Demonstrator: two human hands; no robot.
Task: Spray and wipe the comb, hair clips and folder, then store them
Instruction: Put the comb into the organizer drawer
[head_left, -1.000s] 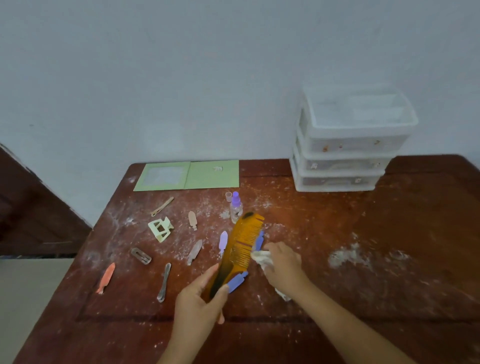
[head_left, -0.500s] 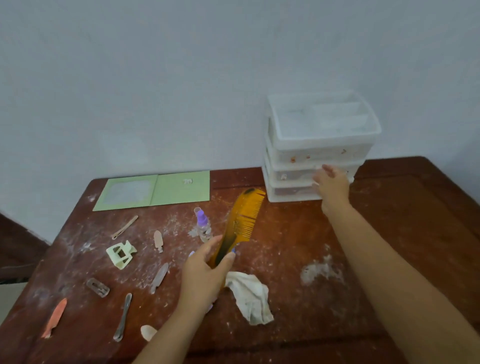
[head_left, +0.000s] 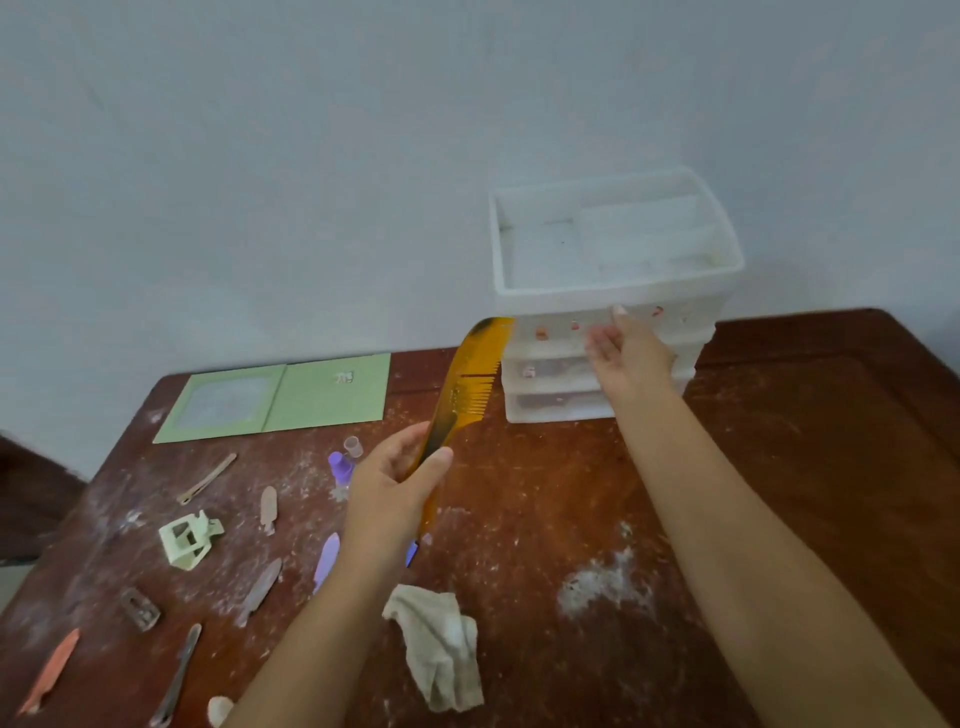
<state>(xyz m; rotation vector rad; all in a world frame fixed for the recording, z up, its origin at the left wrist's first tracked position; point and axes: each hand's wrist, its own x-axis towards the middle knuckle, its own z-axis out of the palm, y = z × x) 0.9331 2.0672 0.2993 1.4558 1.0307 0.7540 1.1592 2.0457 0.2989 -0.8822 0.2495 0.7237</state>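
The worktop (head_left: 779, 493) is dark red-brown wood, dusted with white powder, with one thicker patch right of centre. No writing can be read on anything here; the small coloured marks on the drawer fronts are too blurred to make out.

At the back edge, right of the middle, stands a white plastic drawer unit (head_left: 608, 291) with an open divided tray on top and three drawers below. The right hand (head_left: 626, 353) rests against the drawer fronts, fingers spread, its grip apart and clamped on nothing.

A light green folder (head_left: 291, 395) lies open and flat at the back left corner, with a pale panel on its left leaf.

The comb (head_left: 465, 395) is amber-yellow with dark patches at its tip and middle. It is raised above the worktop and tilted, its far end just in front of the drawer unit's left side. The left hand (head_left: 392, 493) has its grip clamped on the handle.

A crumpled off-white cloth (head_left: 441, 654) lies near the front edge, in the middle.

A small clear bottle with a purple top (head_left: 340, 467) stands behind the left hand.

Hair clips are scattered over the left half: a pale green claw clip (head_left: 189, 540), a lilac one (head_left: 326, 561), an orange one (head_left: 49, 670) at the front left corner, and several brown and grey ones.
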